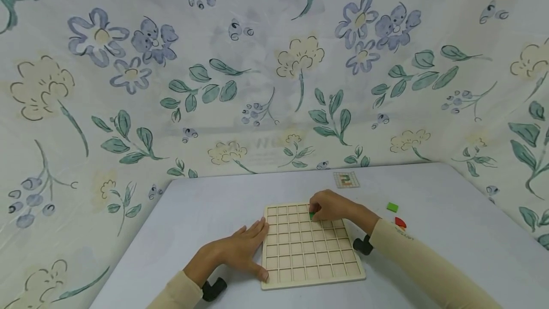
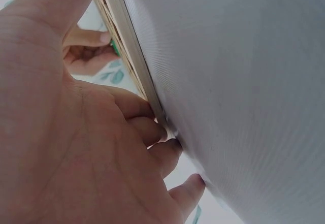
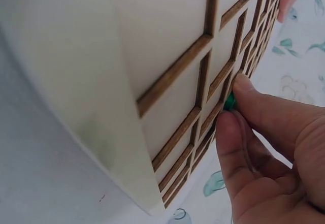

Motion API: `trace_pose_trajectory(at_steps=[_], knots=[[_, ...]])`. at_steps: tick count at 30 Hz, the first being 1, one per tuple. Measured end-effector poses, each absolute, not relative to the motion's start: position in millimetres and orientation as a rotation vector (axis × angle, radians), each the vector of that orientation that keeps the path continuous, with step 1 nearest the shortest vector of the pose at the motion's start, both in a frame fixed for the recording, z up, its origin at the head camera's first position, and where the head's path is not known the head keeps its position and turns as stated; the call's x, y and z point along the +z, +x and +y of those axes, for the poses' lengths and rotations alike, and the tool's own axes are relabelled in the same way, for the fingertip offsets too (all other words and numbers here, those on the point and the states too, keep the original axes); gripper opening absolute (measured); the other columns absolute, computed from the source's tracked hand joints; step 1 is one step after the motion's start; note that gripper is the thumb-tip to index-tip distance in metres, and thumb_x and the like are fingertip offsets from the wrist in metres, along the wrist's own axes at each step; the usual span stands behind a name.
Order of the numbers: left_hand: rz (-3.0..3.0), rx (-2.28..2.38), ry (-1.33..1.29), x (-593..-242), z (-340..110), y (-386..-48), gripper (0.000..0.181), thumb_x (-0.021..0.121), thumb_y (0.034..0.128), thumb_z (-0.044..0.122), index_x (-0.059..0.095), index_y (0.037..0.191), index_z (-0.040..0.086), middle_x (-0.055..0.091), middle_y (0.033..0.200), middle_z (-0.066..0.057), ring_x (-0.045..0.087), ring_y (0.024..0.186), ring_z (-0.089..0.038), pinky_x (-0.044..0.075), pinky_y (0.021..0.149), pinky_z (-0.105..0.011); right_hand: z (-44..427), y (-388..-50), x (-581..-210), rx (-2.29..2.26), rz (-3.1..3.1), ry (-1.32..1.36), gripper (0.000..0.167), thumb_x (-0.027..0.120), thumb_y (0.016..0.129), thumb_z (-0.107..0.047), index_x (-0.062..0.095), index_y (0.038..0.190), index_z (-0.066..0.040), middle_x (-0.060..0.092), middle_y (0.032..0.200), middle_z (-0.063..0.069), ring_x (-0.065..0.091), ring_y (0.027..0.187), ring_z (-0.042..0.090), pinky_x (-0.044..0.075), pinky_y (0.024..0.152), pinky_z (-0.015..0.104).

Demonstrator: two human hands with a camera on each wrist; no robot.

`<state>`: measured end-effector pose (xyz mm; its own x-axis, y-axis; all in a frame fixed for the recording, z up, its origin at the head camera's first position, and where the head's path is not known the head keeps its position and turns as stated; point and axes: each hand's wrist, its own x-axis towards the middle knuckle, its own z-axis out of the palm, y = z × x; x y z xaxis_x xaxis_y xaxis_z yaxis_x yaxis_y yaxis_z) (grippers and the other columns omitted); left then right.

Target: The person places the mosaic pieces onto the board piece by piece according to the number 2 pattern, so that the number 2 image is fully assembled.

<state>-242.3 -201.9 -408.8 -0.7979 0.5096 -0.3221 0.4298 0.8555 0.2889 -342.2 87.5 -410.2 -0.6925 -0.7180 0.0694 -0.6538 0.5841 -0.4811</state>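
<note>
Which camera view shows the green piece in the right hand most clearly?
The right wrist view: the green piece appears closest there, pinched by the right hand at the gridded board, though the hand partly covers it. The head view shows it tiny and part-hidden; the left wrist view shows only a blurred green sliver.

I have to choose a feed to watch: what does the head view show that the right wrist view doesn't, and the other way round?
Only the head view: the patterned card beyond the board, plus the light green piece and red piece on the table.

Only the right wrist view: a close look at the fingertips on opposite sides of the pinched dark green piece.

Both: board, table, dark green piece, right hand, left hand (partly cut off in the wrist view) and flowered cloth.
</note>
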Motion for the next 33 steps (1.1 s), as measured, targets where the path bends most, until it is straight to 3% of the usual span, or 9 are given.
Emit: trace_pose_trajectory(at_steps=[33], knots=[[2.628, 0.280, 0.691, -407.9, -201.5, -241.9, 0.125, 0.077, 0.0730, 0.066, 0.014, 0.159, 0.000, 0.007, 0.168, -0.017, 0.008, 0.157, -0.030, 0.013, 0.126, -0.055, 88.0, -341.9, -406.8, -0.638, 2.712, -1.139, 0.007, 0.070, 0.090, 0.000, 0.072, 0.088, -0.007, 0.070, 0.086, 0.001, 0.061, 0.080, 0.007, 0.052, 0.073, 0.022]])
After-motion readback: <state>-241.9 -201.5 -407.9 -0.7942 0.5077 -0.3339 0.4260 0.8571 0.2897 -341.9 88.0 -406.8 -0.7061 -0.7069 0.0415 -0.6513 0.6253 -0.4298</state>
